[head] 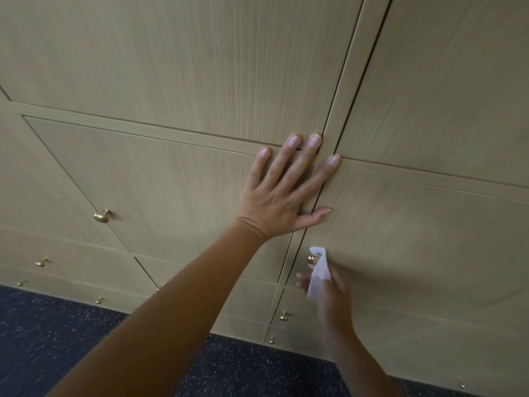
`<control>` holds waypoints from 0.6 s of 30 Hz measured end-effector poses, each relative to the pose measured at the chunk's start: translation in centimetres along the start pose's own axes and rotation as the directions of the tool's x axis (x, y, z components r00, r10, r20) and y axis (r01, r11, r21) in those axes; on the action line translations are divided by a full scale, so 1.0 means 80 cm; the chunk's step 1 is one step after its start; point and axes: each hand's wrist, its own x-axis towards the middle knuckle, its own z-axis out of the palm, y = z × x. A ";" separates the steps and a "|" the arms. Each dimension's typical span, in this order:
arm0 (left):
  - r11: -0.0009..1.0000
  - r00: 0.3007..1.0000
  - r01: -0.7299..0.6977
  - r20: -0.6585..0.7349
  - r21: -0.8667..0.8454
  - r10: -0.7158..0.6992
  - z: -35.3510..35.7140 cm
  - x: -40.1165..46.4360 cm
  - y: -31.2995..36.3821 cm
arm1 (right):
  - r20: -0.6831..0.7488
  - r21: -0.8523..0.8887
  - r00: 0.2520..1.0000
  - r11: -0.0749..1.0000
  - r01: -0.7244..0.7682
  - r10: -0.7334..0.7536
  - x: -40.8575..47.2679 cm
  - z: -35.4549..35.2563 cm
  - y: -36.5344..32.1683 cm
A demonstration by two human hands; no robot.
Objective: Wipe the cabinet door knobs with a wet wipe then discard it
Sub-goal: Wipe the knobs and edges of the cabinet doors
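A tall light-wood cabinet [177, 67] fills the view. My left hand [283, 190] lies flat against it with fingers spread, across the vertical gap between two doors. Below it my right hand [332, 296] pinches a white wet wipe [319, 272], whose upper end touches a small brass knob [311, 258] on the right-hand door. The wipe partly covers that knob. Another brass knob [101, 216] sticks out of the left door, well away from both hands.
Several smaller brass knobs sit on the low drawers, such as one drawer knob [284, 316] under my right hand and another drawer knob [41, 262] at far left. Dark speckled floor [57, 333] runs along the cabinet's base.
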 end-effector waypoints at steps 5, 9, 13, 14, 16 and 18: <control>1.000 1.000 -0.002 0.022 -0.017 0.002 -0.001 0.000 0.000 | 0.128 0.195 0.973 0.957 -0.216 0.194 -0.001 0.006 -0.023; 1.000 1.000 -0.006 0.025 -0.013 0.007 0.000 0.000 -0.001 | 0.202 0.150 0.944 0.944 -0.294 0.262 0.008 0.011 -0.033; 1.000 1.000 -0.012 0.017 -0.011 0.013 0.000 -0.001 -0.001 | 0.169 -0.114 0.956 0.969 -0.221 0.238 0.010 0.013 -0.048; 1.000 1.000 -0.014 0.017 -0.012 0.015 0.000 -0.001 -0.001 | 0.128 -0.220 0.972 0.961 -0.165 0.196 0.009 0.012 -0.050; 1.000 1.000 -0.016 0.014 -0.014 0.016 0.001 -0.001 -0.001 | 0.044 -0.420 0.995 0.905 -0.067 0.094 0.009 0.010 -0.055; 1.000 1.000 -0.016 0.009 -0.016 0.016 0.001 -0.001 -0.001 | -0.012 -0.598 0.999 0.800 -0.034 0.034 0.011 0.014 -0.059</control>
